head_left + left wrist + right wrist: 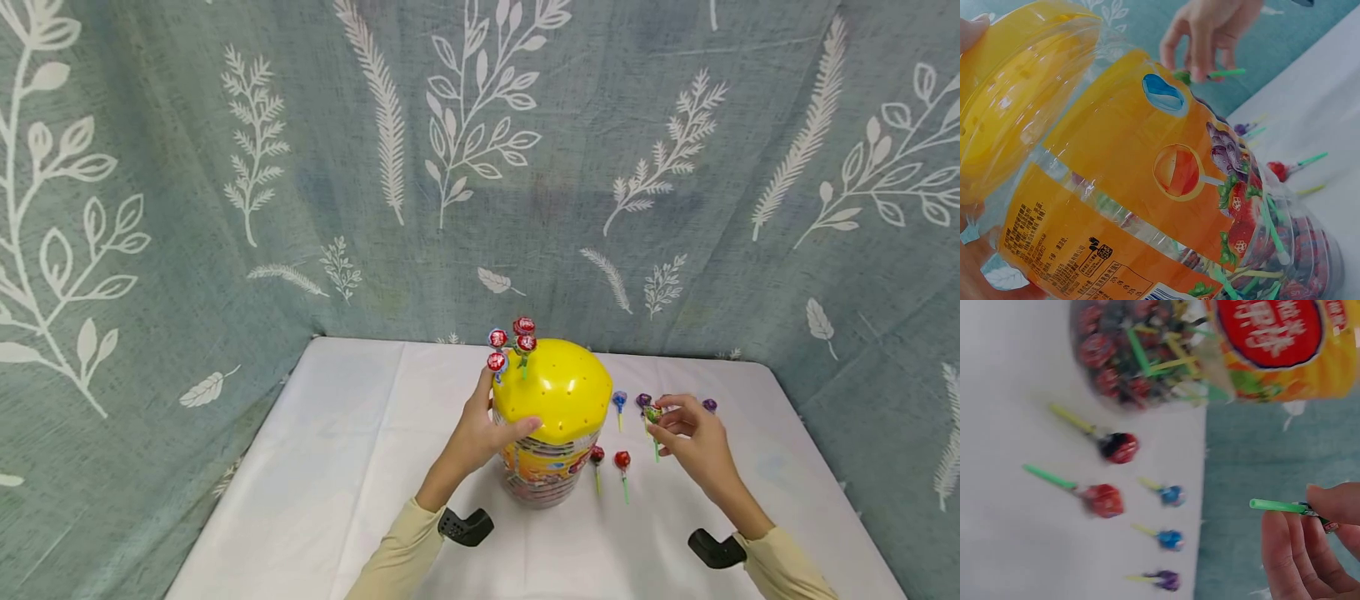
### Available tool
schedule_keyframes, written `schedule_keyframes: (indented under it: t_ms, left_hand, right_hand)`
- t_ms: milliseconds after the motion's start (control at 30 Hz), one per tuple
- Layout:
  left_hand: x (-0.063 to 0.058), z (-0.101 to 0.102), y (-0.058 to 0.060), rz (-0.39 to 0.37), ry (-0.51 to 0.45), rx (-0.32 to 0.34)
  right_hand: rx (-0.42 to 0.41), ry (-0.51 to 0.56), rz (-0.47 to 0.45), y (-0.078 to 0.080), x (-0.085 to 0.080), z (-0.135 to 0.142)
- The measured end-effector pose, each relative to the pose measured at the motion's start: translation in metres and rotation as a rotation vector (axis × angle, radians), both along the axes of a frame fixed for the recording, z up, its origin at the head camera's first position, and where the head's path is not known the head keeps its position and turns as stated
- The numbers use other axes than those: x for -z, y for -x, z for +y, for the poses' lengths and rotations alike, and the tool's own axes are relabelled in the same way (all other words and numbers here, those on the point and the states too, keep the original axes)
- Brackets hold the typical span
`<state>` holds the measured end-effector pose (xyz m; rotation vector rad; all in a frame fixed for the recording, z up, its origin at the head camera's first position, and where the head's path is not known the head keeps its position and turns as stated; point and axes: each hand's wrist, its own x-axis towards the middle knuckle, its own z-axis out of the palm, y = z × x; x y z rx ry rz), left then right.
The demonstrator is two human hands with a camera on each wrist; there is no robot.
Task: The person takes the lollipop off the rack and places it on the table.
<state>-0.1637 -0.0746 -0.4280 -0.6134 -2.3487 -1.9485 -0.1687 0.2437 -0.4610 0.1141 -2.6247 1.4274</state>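
Jar (542,477): our left hand (482,429) is curled round it at 9 o'clock.
Lid (558,392): at 9 o'clock from our right hand (697,446); left already touches it.
Right: nearer the lollipop (653,413), fingertips (1279,537) clamped on it.
Stick (1272,505): long axis 12–6 in head view, free end at 6, not aimed at lid.

The lid (566,387) is yellow, the jar (538,497) clear with an orange label (1113,140). Lollipops (622,459) show red, blue and purple wrappers, green or yellow sticks (626,490). White leaves pattern the blue-green curtain (315,167); sleeves (405,546) are cream.
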Motion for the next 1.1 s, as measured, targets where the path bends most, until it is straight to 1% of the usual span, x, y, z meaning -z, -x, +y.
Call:
schedule_keyframes:
  t_ms: [133, 200, 433, 467, 533, 667, 800, 900, 1100]
  left_hand:
    - [0.018, 0.000, 0.009, 0.008, 0.004, -0.012]
    - [0.022, 0.000, 0.011, 0.018, 0.002, -0.015]
    - [-0.012, -0.001, -0.007, -0.003, -0.005, 0.012]
    - [-0.012, -0.001, -0.007, -0.003, -0.003, 0.011]
    - [-0.012, -0.001, -0.007, 0.000, -0.002, 0.011]
    - [-0.012, 0.000, -0.007, 0.010, -0.003, 0.011]
    - [-0.012, 0.000, -0.008, 0.015, 0.005, 0.002]
    - [-0.012, 0.000, -0.008, 0.014, 0.011, -0.005]
    - [-0.011, 0.000, -0.008, 0.020, 0.012, -0.003]
  right_hand:
    - [0.019, 0.011, -0.056, 0.002, 0.015, 0.005]
    - [0.025, 0.013, -0.074, 0.003, 0.023, 0.007]
    - [0.066, 0.000, -0.151, 0.005, 0.047, 0.013]
    - [0.068, -0.003, -0.159, 0.005, 0.051, 0.013]
    - [0.076, -0.011, -0.140, 0.005, 0.061, 0.015]
    - [0.081, -0.009, -0.112, 0.004, 0.072, 0.018]
    - [0.102, -0.024, -0.151, 0.005, 0.081, 0.018]
    - [0.104, -0.057, -0.178, 0.007, 0.087, 0.018]
    - [0.107, -0.156, -0.156, 0.009, 0.095, 0.015]
